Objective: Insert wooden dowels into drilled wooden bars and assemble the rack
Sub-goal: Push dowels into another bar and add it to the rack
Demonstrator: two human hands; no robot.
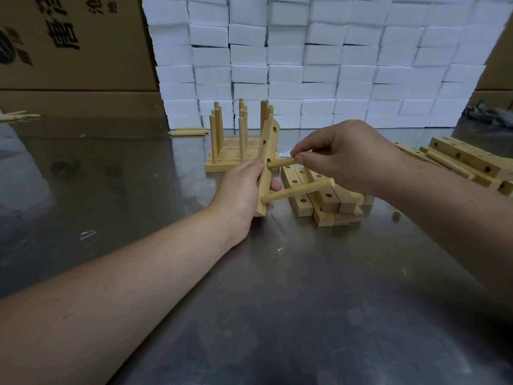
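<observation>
In the middle of the frame, your left hand (244, 190) grips a pale, square-edged wooden bar (270, 150). Your fingers wrap its lower half and hold it tilted, nearly upright, its bottom end close to the tabletop (277, 301). Round holes run along the face of the bar. A smooth cylindrical lower dowel (297, 191) already sits in the bottom hole and sticks out toward the right of the frame.

Just above it, your right hand (341, 154) pinches a second dowel (280, 163) between thumb and forefinger. The tip of this dowel meets the next hole up, though I cannot tell how deep it sits. The two holes above stand open.

Below your right hand lies a stack of drilled bars (319, 201), blocky and light-grained, crossed over one another. Behind the held bar stands an assembled rack (236, 145), with flat bars at its base and rows of upright pegs.

At the right edge of the frame, a second pile of bars (466, 162) lies with a dowel resting on it. Loose dowels (188, 132) lie left of the rack, near the back.

The tabletop is dull, scuffed metal with a soft sheen. Across the top of the frame rises a wall of white foam blocks (319, 51), and a brown cardboard box (75, 43) with dark print fills the upper left.
</observation>
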